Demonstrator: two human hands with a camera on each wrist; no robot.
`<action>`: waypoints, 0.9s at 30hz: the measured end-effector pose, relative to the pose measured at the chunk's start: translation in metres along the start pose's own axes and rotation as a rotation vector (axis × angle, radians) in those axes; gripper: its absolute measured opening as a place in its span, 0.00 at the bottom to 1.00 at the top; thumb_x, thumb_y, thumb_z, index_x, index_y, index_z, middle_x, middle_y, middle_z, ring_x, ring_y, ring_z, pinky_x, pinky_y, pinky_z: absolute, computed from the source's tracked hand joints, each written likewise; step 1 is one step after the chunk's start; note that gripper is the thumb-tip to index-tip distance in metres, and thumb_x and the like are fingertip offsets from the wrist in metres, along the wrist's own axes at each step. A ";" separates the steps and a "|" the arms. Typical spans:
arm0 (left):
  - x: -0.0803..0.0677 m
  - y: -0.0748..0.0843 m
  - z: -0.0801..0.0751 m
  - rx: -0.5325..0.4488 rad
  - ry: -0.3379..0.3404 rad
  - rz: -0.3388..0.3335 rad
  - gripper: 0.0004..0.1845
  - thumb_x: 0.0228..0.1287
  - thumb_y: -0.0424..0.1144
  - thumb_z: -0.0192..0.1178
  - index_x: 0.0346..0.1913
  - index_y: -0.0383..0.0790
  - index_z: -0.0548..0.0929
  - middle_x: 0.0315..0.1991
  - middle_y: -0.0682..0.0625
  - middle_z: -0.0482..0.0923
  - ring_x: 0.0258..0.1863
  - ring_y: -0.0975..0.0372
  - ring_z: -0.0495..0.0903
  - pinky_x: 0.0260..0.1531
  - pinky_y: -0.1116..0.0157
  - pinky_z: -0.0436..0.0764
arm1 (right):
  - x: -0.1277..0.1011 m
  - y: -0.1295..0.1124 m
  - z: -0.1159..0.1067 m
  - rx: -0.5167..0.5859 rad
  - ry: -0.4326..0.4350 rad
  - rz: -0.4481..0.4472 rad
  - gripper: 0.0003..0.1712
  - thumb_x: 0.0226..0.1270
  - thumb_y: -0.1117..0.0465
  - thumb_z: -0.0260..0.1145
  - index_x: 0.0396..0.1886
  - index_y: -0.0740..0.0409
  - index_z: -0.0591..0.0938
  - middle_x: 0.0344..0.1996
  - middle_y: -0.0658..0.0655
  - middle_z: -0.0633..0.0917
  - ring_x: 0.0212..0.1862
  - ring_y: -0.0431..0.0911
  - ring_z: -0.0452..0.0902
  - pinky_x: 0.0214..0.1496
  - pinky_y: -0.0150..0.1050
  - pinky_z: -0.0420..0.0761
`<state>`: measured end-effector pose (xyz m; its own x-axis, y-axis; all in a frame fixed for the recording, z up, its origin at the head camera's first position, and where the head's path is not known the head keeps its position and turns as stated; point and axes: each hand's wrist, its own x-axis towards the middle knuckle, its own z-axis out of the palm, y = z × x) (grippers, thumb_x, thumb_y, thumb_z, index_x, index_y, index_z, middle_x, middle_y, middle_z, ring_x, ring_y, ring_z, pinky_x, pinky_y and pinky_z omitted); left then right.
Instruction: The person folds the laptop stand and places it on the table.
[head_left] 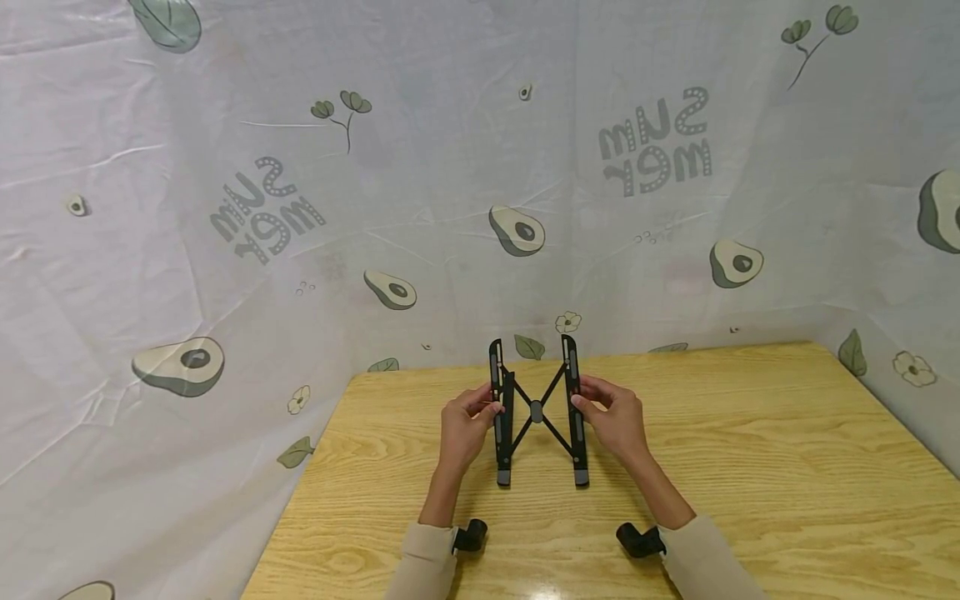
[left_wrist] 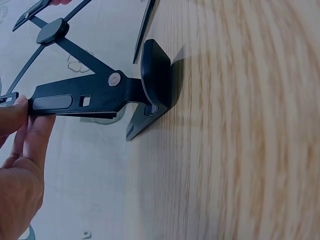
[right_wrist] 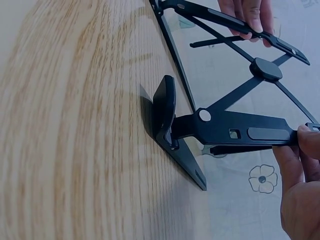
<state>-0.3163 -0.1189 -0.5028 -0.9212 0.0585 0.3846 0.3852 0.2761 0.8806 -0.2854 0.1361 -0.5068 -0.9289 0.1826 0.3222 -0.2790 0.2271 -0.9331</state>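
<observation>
A black folding stand (head_left: 537, 412) with two long side bars and crossed struts meeting at a round hub stands tilted on the wooden table (head_left: 750, 467). My left hand (head_left: 467, 427) pinches its left bar (left_wrist: 80, 100), thumb and fingers around it. My right hand (head_left: 613, 418) grips the right bar (right_wrist: 250, 132) the same way. The stand's front feet (left_wrist: 157, 75) (right_wrist: 165, 112) rest on the tabletop, and its far end is raised.
A pale cloth printed with avocados and leaves (head_left: 300, 208) hangs behind and to both sides of the table. Black wrist-camera mounts (head_left: 471, 535) (head_left: 637, 540) sit on my cuffs. The tabletop's left edge (head_left: 300, 492) lies near my left arm.
</observation>
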 end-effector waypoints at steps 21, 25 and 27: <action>0.000 -0.003 0.003 -0.011 -0.016 0.006 0.23 0.71 0.27 0.69 0.68 0.33 0.84 0.47 0.34 0.87 0.49 0.42 0.92 0.40 0.69 0.91 | -0.002 -0.005 0.001 0.003 -0.005 -0.013 0.23 0.72 0.70 0.73 0.65 0.63 0.86 0.50 0.69 0.91 0.56 0.61 0.90 0.43 0.29 0.90; 0.001 -0.003 0.003 -0.020 -0.015 0.002 0.23 0.71 0.26 0.68 0.67 0.33 0.84 0.47 0.34 0.87 0.49 0.42 0.92 0.40 0.70 0.90 | -0.001 -0.004 0.001 -0.004 -0.004 -0.018 0.23 0.72 0.70 0.73 0.65 0.64 0.86 0.50 0.69 0.91 0.56 0.60 0.90 0.43 0.28 0.90; 0.001 -0.003 0.003 -0.017 -0.013 0.005 0.23 0.71 0.26 0.69 0.67 0.33 0.84 0.47 0.34 0.87 0.48 0.42 0.92 0.39 0.71 0.90 | -0.001 -0.004 0.001 -0.005 -0.005 -0.018 0.23 0.72 0.70 0.73 0.65 0.64 0.86 0.50 0.69 0.91 0.56 0.61 0.90 0.43 0.28 0.90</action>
<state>-0.3188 -0.1164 -0.5056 -0.9200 0.0719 0.3853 0.3903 0.2595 0.8834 -0.2837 0.1342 -0.5036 -0.9248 0.1741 0.3383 -0.2946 0.2351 -0.9263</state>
